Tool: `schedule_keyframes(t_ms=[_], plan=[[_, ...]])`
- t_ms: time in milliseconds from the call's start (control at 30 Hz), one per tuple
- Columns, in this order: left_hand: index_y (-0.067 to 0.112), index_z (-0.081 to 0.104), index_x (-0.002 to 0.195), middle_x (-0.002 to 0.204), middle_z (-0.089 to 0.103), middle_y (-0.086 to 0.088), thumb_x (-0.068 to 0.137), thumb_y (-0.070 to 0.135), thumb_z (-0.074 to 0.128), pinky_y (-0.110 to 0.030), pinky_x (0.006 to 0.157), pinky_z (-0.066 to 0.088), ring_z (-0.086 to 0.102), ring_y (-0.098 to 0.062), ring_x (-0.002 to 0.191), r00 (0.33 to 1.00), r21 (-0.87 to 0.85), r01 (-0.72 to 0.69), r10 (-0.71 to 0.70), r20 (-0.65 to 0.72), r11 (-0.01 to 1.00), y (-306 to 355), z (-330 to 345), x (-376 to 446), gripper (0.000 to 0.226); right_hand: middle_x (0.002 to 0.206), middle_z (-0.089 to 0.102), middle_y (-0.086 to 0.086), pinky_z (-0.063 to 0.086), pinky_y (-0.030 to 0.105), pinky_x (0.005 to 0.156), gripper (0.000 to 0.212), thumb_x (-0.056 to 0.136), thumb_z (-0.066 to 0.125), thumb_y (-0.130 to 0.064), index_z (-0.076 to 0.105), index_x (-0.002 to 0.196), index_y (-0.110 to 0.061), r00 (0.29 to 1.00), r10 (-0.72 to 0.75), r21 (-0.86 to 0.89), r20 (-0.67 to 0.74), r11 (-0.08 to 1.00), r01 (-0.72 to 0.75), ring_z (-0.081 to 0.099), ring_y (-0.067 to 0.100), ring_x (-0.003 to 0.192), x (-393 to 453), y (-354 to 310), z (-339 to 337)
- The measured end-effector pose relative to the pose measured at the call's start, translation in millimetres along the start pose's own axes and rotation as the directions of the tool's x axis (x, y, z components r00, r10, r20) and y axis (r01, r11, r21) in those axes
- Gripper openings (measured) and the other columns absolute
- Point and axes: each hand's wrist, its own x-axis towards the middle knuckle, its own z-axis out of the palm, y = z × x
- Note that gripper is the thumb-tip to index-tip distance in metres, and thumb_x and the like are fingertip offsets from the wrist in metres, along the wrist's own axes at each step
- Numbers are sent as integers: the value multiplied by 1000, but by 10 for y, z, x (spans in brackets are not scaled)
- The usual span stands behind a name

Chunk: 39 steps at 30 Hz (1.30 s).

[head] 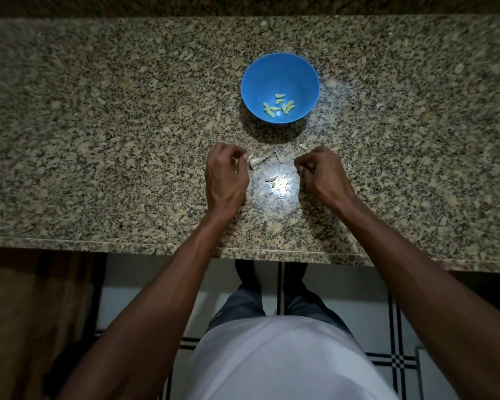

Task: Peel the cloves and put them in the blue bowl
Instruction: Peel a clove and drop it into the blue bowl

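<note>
You are standing at a speckled granite counter (98,140) with both forearms reaching over its near edge. The blue bowl (280,70) is sitting on the counter beyond your hands, well apart from them, and several pale peeled cloves (279,106) are lying clustered at its bottom. Your left hand (227,174) is resting on the stone with its fingers curled inward; their tips are lying right at a scrap of papery skin (257,160) beside them, but whether they are pinching it or only touching it cannot be told from this angle. Your right hand (321,171) is likewise sitting on the counter with its fingers curled tight toward the palm, the fingertips tucked under; something small may be held there, yet the view is not showing it, so its grip cannot be told either. Between your hands, more torn skins are lying scattered, and one small clove-like piece (272,179) is lying at the edge of a bright glare spot on the stone. Below the counter edge your white shirt (286,359) and the tiled floor (373,307) are showing.
</note>
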Motion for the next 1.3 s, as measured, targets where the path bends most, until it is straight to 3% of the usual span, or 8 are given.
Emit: schedule_keyframes(t_ms=[133,267,467,567,700,867,1033,1300], plan=[[13,68,107,109,57,3,98,11,64,-9,80,45,57,-8,91,995,-16,-13,15,100,1000,-98,-27,-318,10,110,62,15,53,32,80,16,96,66,2,76,108,-1,993,-78,-48,85,995,83,57,25,98,-232,-68,188],[15,67,114,112,52,7,98,20,64,-13,88,40,49,-9,107,986,-1,-31,31,166,1000,-139,24,-446,17,95,65,14,57,48,74,14,95,62,2,76,95,1,995,-99,-16,32,995,99,60,24,85,-316,-120,245],[12,67,114,115,57,2,99,18,62,-19,87,35,47,-10,110,977,30,-62,55,208,998,-138,37,-379,17,103,63,13,59,41,75,15,97,65,-2,76,106,-3,998,-67,6,6,998,67,62,24,87,-234,-228,240],[12,68,111,109,54,4,99,16,60,-26,87,46,51,-14,107,968,34,-88,77,238,996,-179,71,-405,15,93,64,14,57,49,72,10,93,66,1,76,92,0,996,-83,-19,-17,996,83,61,27,82,-265,-266,295],[10,68,116,111,53,5,99,14,59,-36,93,54,55,-17,108,964,13,-67,61,259,998,-213,102,-454,20,97,64,11,59,44,75,13,96,65,2,77,100,-2,997,-70,6,26,998,70,62,24,85,-361,-335,412],[9,66,118,114,55,1,96,10,63,-30,92,55,56,-11,99,972,-47,-40,50,230,998,-216,32,-425,22,104,67,14,58,33,75,17,97,63,0,77,106,-2,999,29,32,-25,999,-28,64,23,87,-312,-262,288],[15,68,116,111,53,4,93,32,72,-3,77,39,51,-2,94,934,-78,-115,134,331,990,-165,28,-410,29,108,64,14,53,27,74,16,97,66,-5,77,109,-4,999,31,6,14,1000,-31,65,24,88,-381,-199,230],[8,73,101,103,65,-1,98,4,62,-20,77,56,64,-10,89,941,-13,-116,114,318,993,-178,69,-291,12,105,61,12,60,40,79,15,98,66,-8,76,108,-5,1000,28,22,-5,999,-28,63,24,90,-482,-233,321]])
